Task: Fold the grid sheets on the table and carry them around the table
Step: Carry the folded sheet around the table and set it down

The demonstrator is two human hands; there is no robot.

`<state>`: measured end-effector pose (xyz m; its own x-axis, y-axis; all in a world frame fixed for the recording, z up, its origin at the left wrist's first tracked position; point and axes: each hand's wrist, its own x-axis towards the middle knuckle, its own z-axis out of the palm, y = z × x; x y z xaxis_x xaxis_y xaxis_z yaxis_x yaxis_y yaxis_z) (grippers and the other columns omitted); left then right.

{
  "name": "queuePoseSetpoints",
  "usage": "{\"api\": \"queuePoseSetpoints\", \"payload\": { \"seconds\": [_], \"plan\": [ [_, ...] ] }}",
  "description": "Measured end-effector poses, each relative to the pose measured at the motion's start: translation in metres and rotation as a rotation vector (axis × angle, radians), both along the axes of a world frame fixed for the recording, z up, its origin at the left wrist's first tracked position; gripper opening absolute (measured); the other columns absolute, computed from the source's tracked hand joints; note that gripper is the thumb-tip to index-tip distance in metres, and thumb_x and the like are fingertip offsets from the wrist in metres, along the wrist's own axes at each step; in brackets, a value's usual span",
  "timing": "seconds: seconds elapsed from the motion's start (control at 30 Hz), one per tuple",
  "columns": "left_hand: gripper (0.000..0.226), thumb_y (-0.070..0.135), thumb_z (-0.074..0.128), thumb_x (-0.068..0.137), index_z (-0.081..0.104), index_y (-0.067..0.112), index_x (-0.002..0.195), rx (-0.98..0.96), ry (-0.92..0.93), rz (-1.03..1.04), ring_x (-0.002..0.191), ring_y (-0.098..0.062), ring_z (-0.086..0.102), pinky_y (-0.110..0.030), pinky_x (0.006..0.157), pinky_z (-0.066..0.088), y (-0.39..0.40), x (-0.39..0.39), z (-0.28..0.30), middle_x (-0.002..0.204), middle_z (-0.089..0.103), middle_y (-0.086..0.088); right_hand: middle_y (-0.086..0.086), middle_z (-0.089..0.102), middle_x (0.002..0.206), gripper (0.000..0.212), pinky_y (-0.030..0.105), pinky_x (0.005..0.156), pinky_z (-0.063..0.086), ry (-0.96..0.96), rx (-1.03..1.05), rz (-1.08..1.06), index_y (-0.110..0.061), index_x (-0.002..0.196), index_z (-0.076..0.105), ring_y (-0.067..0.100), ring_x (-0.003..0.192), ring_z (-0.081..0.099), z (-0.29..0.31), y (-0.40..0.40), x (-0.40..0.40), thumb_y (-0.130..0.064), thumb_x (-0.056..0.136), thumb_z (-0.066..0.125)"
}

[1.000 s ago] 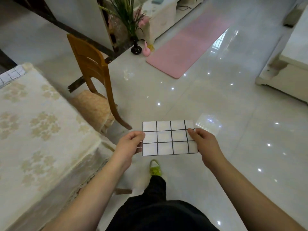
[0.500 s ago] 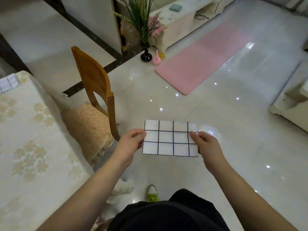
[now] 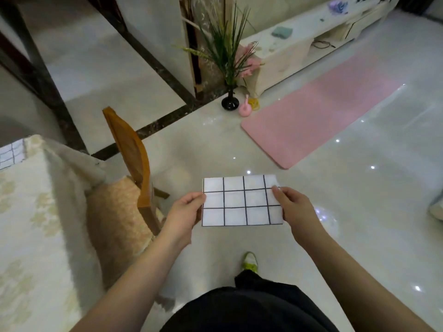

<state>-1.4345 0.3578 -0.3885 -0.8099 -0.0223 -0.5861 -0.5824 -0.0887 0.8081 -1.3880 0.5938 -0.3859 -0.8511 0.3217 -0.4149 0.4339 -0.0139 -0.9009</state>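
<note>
Table (image 3: 36, 212) under a pale flowered cloth is filling the left of the view, and a second grid sheet (image 3: 10, 155) is lying at its far corner. Next to it a wooden chair (image 3: 130, 149) is standing with its cushioned seat tucked toward the cloth, and a pink mat (image 3: 311, 121) is stretching across the glossy floor beyond. Out in front of the body, clear of the table and over the floor, the folded grid sheet (image 3: 241, 201) is hanging between both hands. Its long axis is running left to right, its face turned up toward the camera, its short edges meeting the hands. It is looking thin, light and limp, likely to sag or unfold if held at one end only, so a hold at both short edges is suiting it. The left hand (image 3: 184, 213) is pinching the left edge, thumb on top. The right hand (image 3: 293, 209) is pinching the right edge the same way.
</note>
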Motion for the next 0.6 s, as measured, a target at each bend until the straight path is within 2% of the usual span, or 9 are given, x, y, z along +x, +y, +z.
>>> {"api": "queuePoseSetpoints", "payload": {
  "seconds": [0.1, 0.17, 0.23, 0.3, 0.37, 0.43, 0.47, 0.5, 0.6],
  "plan": [
    [0.021, 0.011, 0.056, 0.095, 0.064, -0.004, 0.108, -0.022, 0.033, 0.045, 0.088, -0.028, 0.058, -0.039, 0.082, 0.047, 0.016, -0.041, 0.013, 0.098, 0.067, -0.023, 0.032, 0.060, 0.099, 0.042, 0.049, 0.075, 0.051, 0.015, -0.029, 0.122, -0.016, 0.092, 0.069, 0.025, 0.078, 0.057, 0.008, 0.022, -0.049, -0.055, 0.077, 0.065],
    [0.021, 0.010, 0.056, 0.096, 0.064, -0.005, 0.109, -0.047, 0.058, 0.067, 0.088, -0.027, 0.059, -0.035, 0.078, 0.049, 0.023, -0.064, 0.018, 0.098, 0.067, -0.020, 0.031, 0.062, 0.096, 0.044, 0.045, 0.073, 0.049, 0.035, -0.009, 0.175, -0.013, 0.091, 0.067, 0.024, 0.076, 0.057, 0.009, 0.032, -0.082, -0.054, 0.075, 0.064],
    [0.021, 0.011, 0.056, 0.096, 0.064, -0.004, 0.109, -0.062, 0.067, 0.083, 0.089, -0.027, 0.063, -0.029, 0.075, 0.053, 0.025, -0.083, 0.020, 0.101, 0.070, -0.019, 0.033, 0.058, 0.087, 0.052, 0.039, 0.066, 0.041, 0.042, 0.027, 0.199, -0.006, 0.092, 0.064, 0.022, 0.069, 0.049, 0.008, 0.037, -0.115, -0.056, 0.075, 0.063],
    [0.019, 0.015, 0.058, 0.096, 0.067, 0.001, 0.106, -0.080, 0.072, 0.089, 0.093, -0.029, 0.067, -0.032, 0.082, 0.055, 0.019, -0.101, 0.015, 0.102, 0.072, -0.016, 0.034, 0.054, 0.083, 0.055, 0.036, 0.065, 0.034, 0.051, 0.042, 0.234, -0.002, 0.092, 0.061, 0.020, 0.068, 0.044, 0.006, 0.035, -0.144, -0.055, 0.076, 0.063],
    [0.017, 0.020, 0.061, 0.094, 0.071, 0.009, 0.103, -0.117, 0.077, 0.090, 0.099, -0.031, 0.069, -0.043, 0.094, 0.053, 0.008, -0.121, 0.010, 0.100, 0.074, -0.012, 0.035, 0.057, 0.092, 0.052, 0.039, 0.066, 0.043, 0.033, 0.025, 0.264, -0.005, 0.093, 0.065, 0.022, 0.070, 0.049, 0.003, 0.030, -0.171, -0.054, 0.075, 0.064],
    [0.017, 0.023, 0.063, 0.092, 0.072, 0.013, 0.102, -0.120, 0.075, 0.115, 0.100, -0.029, 0.069, -0.046, 0.098, 0.051, -0.001, -0.143, 0.007, 0.100, 0.075, -0.010, 0.035, 0.058, 0.101, 0.049, 0.057, 0.077, 0.054, 0.015, -0.012, 0.294, -0.010, 0.094, 0.068, 0.032, 0.073, 0.056, -0.002, 0.021, -0.200, -0.053, 0.072, 0.067],
    [0.017, 0.022, 0.064, 0.092, 0.072, 0.012, 0.103, -0.107, 0.073, 0.148, 0.100, -0.028, 0.069, -0.045, 0.098, 0.051, -0.006, -0.154, 0.005, 0.100, 0.075, -0.010, 0.035, 0.057, 0.102, 0.049, 0.065, 0.083, 0.051, 0.001, -0.017, 0.310, -0.010, 0.095, 0.068, 0.034, 0.074, 0.057, -0.004, 0.016, -0.216, -0.053, 0.071, 0.068],
    [0.017, 0.019, 0.063, 0.092, 0.071, 0.009, 0.104, -0.083, 0.068, 0.194, 0.099, -0.028, 0.069, -0.043, 0.096, 0.052, -0.012, -0.167, 0.005, 0.100, 0.074, -0.012, 0.036, 0.056, 0.103, 0.049, 0.068, 0.084, 0.048, -0.015, -0.013, 0.327, -0.010, 0.094, 0.068, 0.031, 0.074, 0.056, -0.007, 0.009, -0.233, -0.053, 0.071, 0.069],
    [0.015, 0.012, 0.060, 0.093, 0.069, 0.003, 0.101, -0.007, 0.060, 0.294, 0.088, -0.025, 0.068, -0.035, 0.084, 0.054, -0.029, -0.208, 0.001, 0.095, 0.074, -0.013, 0.036, 0.057, 0.100, 0.047, 0.054, 0.077, 0.052, 0.014, 0.009, 0.381, -0.010, 0.092, 0.068, 0.022, 0.077, 0.053, -0.011, -0.014, -0.287, -0.052, 0.072, 0.067]
  ]
}}
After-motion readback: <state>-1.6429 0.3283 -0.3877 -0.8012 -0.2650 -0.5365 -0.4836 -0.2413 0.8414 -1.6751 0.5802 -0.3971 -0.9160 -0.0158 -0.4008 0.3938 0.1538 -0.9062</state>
